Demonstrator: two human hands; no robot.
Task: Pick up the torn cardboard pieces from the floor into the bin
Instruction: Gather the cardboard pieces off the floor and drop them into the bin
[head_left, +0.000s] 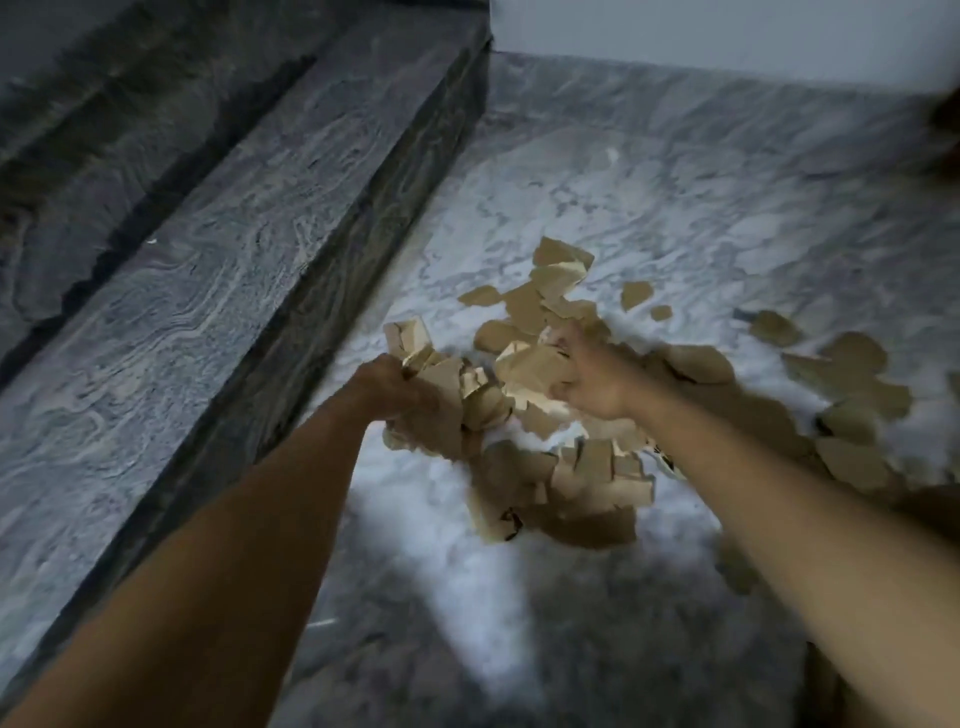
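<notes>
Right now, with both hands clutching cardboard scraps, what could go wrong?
The left hand and right hand grip loose bunches of torn cardboard pieces; some could slip out.
No bin is in view, so carrying may scatter them.
Scraps spread rightward on the marble floor could be missed.

A raised stone step (218, 270) bounds the left; bare floor (701, 171) lies open beyond.
</notes>
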